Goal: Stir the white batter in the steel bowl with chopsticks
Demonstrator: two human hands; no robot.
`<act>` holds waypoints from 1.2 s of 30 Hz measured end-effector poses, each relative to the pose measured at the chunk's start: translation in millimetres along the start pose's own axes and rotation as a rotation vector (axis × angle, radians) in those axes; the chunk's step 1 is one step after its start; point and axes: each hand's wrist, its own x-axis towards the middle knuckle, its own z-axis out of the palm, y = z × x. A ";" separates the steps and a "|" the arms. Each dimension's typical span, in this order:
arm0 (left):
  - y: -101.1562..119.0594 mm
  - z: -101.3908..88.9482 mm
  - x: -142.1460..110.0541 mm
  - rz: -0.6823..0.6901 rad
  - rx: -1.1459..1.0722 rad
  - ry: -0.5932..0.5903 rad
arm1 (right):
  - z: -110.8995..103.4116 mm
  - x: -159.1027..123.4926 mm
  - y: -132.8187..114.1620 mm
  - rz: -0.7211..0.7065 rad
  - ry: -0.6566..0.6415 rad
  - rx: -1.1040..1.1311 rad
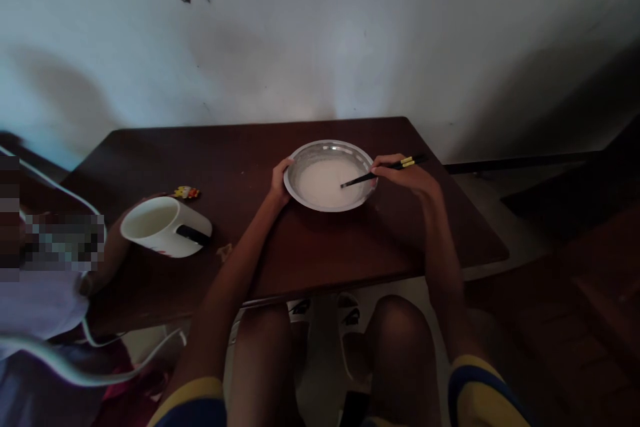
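Observation:
A round metal bowl (330, 144) stands on the dark wooden table, holding a pale, whitish liquid or batter (323, 183). My left hand (281, 181) grips the bowl's left rim, thumb on top and the other fingers hidden beneath the side. In my right hand (403, 172) is a pair of black chopsticks (357, 180) with yellow bands near the upper end. Their tips point down and left into the bowl, at the surface of the mixture. The right fingers are closed round the chopsticks beside the bowl's right rim.
On the table's left lies a white mug-like container (167, 223) with a black handle, and a small colourful trinket (187, 192) behind it. Another person (40, 300) sits at the left, near white cables (75, 370). A pale wall (320, 33) borders the dark table (215, 147).

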 end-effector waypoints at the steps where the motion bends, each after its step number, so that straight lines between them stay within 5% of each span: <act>1: 0.2 0.1 0.1 0.001 -0.002 0.000 | 5.4 0.8 -3.2 -0.021 -0.050 0.004; 3: 1.0 1.3 -0.4 -0.004 -0.006 -0.002 | 22.1 5.3 -8.8 -0.060 -0.085 -0.014; 6: 2.2 2.7 -1.3 -0.023 -0.004 -0.013 | 37.8 12.5 -6.2 -0.075 0.033 -0.062; 9: 1.7 1.7 -1.1 -0.025 0.001 -0.016 | 21.1 10.1 6.7 -0.018 0.158 -0.110; 13: 0.7 0.9 -0.4 -0.017 -0.002 0.004 | -7.3 -0.1 9.3 -0.038 -0.011 -0.076; 17: 2.1 3.7 -2.1 -0.016 -0.013 0.016 | 17.2 5.2 -4.2 -0.158 -0.172 -0.055; 20: 2.9 4.4 -2.4 -0.025 -0.016 0.009 | 35.1 13.1 -1.9 -0.153 -0.063 -0.086; 24: 1.4 1.4 -0.3 -0.019 -0.018 -0.014 | 8.7 7.7 13.8 -0.063 0.104 -0.138; 28: -0.5 -0.9 0.8 -0.015 -0.010 -0.022 | -15.0 -3.8 7.7 -0.081 -0.066 -0.070; 32: 0.9 1.3 -0.9 -0.006 -0.008 -0.019 | 13.4 1.4 -8.0 -0.149 -0.185 -0.095; 36: 3.6 4.9 -3.5 -0.017 -0.012 -0.024 | 21.7 7.4 3.5 -0.133 -0.011 -0.194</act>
